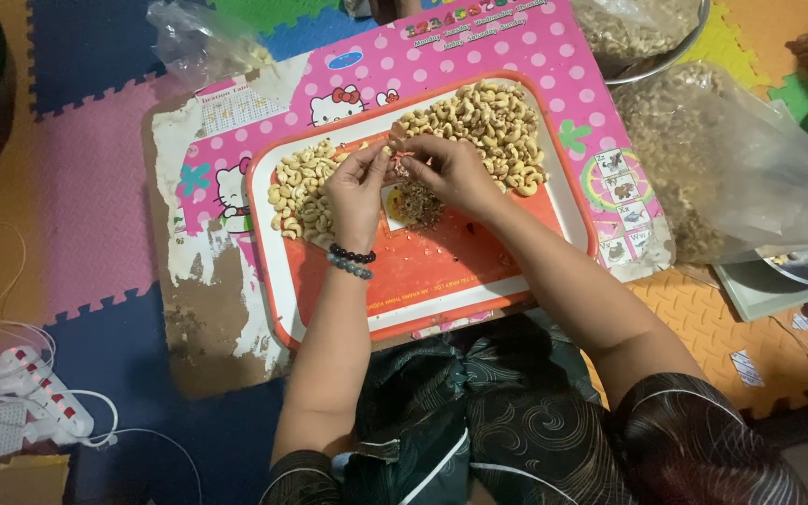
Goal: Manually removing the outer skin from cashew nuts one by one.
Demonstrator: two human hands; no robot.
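My left hand (355,187) and my right hand (451,170) meet over an orange tray (441,271), fingertips pinched together on one cashew nut (400,161). The right hand also holds a small tool with a red handle, mostly hidden by the fingers. Below the fingers lies a small heap of brown skins (416,202). To the left sits a pile of pale peeled cashews (299,187). Behind the right hand is a bigger pile of darker cashews (483,122). A dark bead bracelet (352,260) circles my left wrist.
The tray rests on a worn pink cartoon-printed low table (208,243) above foam floor mats. A large clear bag of cashews (703,159) and a metal bowl (647,37) stand at the right. A white power strip (35,397) with cables lies at lower left.
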